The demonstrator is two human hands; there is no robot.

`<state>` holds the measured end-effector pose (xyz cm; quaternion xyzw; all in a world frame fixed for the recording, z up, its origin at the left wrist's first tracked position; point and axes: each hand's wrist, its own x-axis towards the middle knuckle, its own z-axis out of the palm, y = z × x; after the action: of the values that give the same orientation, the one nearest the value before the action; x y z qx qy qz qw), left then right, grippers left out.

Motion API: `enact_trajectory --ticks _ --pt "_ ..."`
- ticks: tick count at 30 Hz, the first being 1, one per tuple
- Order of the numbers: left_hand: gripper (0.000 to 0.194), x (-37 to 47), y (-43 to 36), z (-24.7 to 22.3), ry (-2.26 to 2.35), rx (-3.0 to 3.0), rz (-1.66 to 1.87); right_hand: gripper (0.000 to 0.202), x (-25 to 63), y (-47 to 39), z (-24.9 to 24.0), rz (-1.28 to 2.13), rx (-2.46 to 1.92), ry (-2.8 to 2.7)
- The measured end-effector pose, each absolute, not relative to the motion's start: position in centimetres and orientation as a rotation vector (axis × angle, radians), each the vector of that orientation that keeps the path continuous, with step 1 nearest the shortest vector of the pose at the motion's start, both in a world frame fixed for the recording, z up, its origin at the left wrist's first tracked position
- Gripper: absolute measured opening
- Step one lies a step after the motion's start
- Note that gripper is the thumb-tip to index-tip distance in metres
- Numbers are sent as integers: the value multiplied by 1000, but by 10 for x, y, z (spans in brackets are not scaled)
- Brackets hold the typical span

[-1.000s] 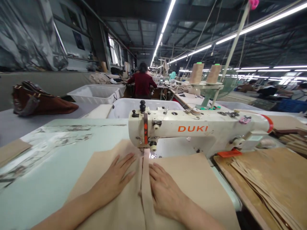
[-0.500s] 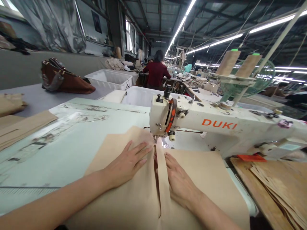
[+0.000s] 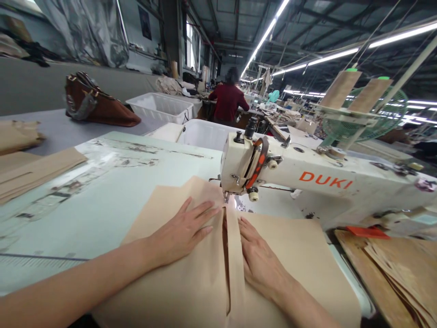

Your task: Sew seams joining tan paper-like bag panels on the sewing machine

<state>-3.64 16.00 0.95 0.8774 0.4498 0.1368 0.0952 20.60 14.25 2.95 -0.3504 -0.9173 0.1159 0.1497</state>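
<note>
We read one word only, "DUKI", in orange capital letters, on the side of the cream arm of the sewing machine (image 3: pixel 324 182), no other text, label or number legible to us anywhere else

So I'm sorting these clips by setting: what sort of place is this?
Most likely a garment or sewing factory: an industrial sewing machine with tan fabric under both hands, large thread cones behind it, and another worker at benches under long strip lights.

Long ceiling tube lights (image 3: pixel 264 38) lit my bench (image 3: pixel 112 200) brightly and evenly; my hands cast only soft shadows. Glare bloomed on the tubes, the wide lens bent the frame's edges, and the far hall was hazy.
</note>
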Motion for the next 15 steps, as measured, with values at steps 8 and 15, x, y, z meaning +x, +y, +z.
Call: enact_trajectory --ticks 8,15 --pt "48 -37 161 8 1332 2605 429 50 207 143 30 344 -975 -2630" --pt "47 -35 159 10 1328 2613 419 49 207 143 27 337 -1012 -2619"
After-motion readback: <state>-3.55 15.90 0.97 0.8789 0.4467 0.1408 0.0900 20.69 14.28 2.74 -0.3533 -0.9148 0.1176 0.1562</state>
